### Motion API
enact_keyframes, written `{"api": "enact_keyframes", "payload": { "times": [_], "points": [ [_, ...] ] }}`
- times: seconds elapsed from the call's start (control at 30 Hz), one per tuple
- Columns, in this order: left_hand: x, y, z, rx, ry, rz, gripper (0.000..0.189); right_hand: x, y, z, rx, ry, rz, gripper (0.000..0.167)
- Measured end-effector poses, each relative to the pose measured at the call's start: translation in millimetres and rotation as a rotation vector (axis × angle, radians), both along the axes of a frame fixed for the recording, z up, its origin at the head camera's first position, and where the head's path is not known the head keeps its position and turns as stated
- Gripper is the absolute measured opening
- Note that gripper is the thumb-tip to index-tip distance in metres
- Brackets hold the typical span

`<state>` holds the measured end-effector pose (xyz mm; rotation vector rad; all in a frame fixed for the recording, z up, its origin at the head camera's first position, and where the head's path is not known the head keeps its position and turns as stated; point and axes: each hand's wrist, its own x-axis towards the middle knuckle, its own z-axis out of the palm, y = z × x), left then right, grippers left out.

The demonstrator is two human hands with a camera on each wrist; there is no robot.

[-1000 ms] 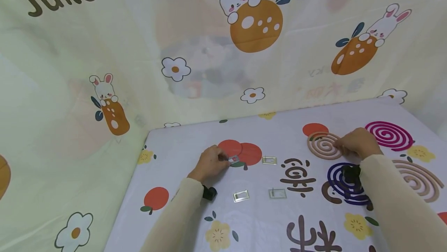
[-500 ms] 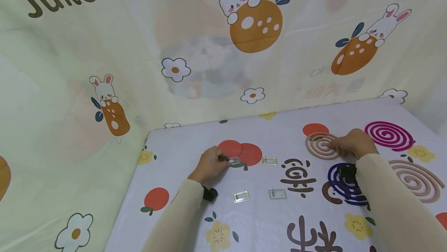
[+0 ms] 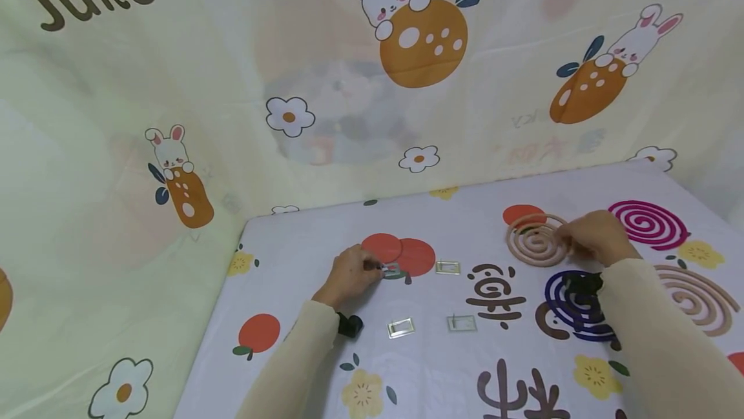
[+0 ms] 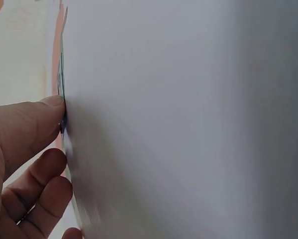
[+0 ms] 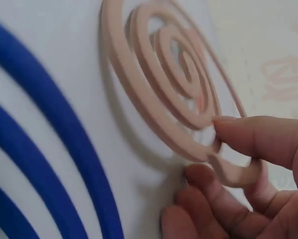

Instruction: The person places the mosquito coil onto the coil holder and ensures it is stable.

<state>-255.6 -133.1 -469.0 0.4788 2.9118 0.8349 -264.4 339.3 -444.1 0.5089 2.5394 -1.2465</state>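
My right hand [image 3: 600, 237] pinches the outer end of a tan mosquito coil [image 5: 149, 94] between thumb and fingers. In the right wrist view the coil is tilted, its shadow on the cloth beneath it. At the table's middle my left hand [image 3: 351, 270] pinches a small metal mosquito coil stand [image 3: 392, 269] by its left edge. The left wrist view shows this stand edge-on, the thumb against it. Three similar stands lie close by: one stand [image 3: 447, 268] to the right, another stand [image 3: 401, 327] in front, and a third stand [image 3: 462, 323] beside that.
A dark blue coil [image 3: 560, 303] lies partly under my right wrist. Beyond it are a magenta coil [image 3: 648, 224] and a second tan coil [image 3: 694, 299], partly covered by my sleeve. A patterned cloth covers the table [image 3: 314, 232], and a printed curtain [image 3: 343, 180] stands behind.
The right hand has shifted slightly left, then back right. The outer ring of the tan coil now stands raised from its inner turns. The left hand and its stand stay nearly in place.
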Motion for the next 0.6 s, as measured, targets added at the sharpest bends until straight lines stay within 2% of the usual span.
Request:
{"api": "enact_keyframes", "payload": {
  "times": [0.2,0.27,0.43,0.6],
  "points": [
    [3.4,0.8,-1.3,-0.003,-0.007,-0.018,0.012,7.7,-5,-3.3,-0.176,0.026,-0.045,0.029],
    [4.1,1.5,-2.3,-0.004,-0.014,-0.025,0.012,11.3,-6,-6.4,-0.223,0.036,-0.060,0.038],
    [3.8,4.9,-3.5,-0.010,-0.008,-0.036,0.014,14.5,-7,-11.8,-0.303,0.078,-0.078,0.073],
    [2.9,5.3,-4.6,-0.005,-0.003,-0.034,0.017,14.1,-11,-15.6,-0.343,0.084,-0.035,0.070]
  ]
}}
